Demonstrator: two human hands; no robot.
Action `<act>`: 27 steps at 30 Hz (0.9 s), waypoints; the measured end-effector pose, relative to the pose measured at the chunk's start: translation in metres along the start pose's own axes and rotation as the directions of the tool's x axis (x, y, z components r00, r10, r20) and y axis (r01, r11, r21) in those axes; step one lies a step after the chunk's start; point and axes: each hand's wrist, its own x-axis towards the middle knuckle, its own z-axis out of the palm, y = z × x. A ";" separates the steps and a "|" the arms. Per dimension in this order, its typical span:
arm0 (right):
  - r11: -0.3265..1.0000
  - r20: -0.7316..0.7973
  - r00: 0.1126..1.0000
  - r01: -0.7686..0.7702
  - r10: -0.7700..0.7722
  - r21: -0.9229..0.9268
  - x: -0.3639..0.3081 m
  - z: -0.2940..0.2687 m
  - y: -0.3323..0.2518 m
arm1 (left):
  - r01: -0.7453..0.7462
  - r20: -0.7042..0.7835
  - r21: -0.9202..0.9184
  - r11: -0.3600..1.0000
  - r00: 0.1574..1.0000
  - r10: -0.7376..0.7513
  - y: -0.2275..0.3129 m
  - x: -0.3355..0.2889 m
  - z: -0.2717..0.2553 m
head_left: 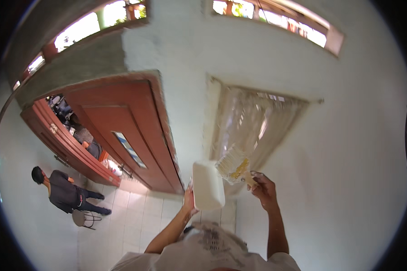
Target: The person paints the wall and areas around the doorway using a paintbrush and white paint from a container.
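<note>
My left hand (189, 198) grips a whitish rectangular tray (208, 186) by its left side, in front of my chest. The tray's inside faces up toward me and looks coated in white. In my right hand (263, 189) is a wide paintbrush (235, 165), held by its handle with the fingers wrapped round it. White paint covers the bristles, and a yellowish patch shows near the handle. The brush head is just right of the tray's upper corner; whether they touch I cannot tell. White smears mark my right fingers.
Ahead, a curtained window (257, 122) sits in the pale wall (181, 49). Left of it, a reddish-brown door (122, 122) stands partly open, with another person (89, 143) beyond. A person in dark clothes (65, 189) stands beside a round stool (79, 218) on the tiled floor (135, 217).
</note>
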 end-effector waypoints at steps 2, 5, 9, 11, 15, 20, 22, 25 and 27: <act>0.857 -0.047 0.975 0.169 -0.218 -0.487 0.027 0.014 -0.059 | -0.075 0.042 -0.063 0.995 0.996 0.078 0.008 -0.005 0.018; 0.485 0.185 0.857 0.436 -0.481 -0.758 0.079 0.021 -0.133 | -0.174 0.023 -0.166 0.971 0.983 0.180 0.018 -0.008 0.017; 0.038 0.359 0.764 0.446 -0.536 -0.894 0.143 0.121 -0.233 | -0.299 -0.086 -0.168 0.939 0.954 0.288 0.066 -0.033 0.014; -0.395 0.661 0.448 0.552 -0.602 -0.735 0.190 0.133 -0.268 | -0.310 -0.090 -0.165 0.936 0.950 0.299 0.075 -0.042 0.018; -0.652 0.803 0.162 0.504 -0.573 -0.567 0.239 0.178 -0.343 | -0.343 -0.065 -0.156 0.926 0.939 0.337 0.081 -0.058 0.016; -0.633 0.731 0.382 0.366 -0.566 -0.682 0.272 0.216 -0.397 | -0.357 -0.036 -0.165 0.920 0.934 0.356 0.074 -0.067 0.004; -0.649 0.735 0.369 0.347 -0.569 -0.677 0.282 0.219 -0.406 | -0.356 -0.123 -0.157 0.921 0.933 0.339 0.076 -0.066 0.001; -0.660 0.743 0.338 0.342 -0.578 -0.669 0.285 0.221 -0.406 | -0.371 -0.105 -0.151 0.916 0.927 0.359 0.077 -0.066 -0.013; -0.650 0.700 0.470 0.297 -0.538 -0.699 0.276 0.223 -0.406 | -0.354 -0.100 -0.159 0.922 0.935 0.341 0.073 -0.067 -0.010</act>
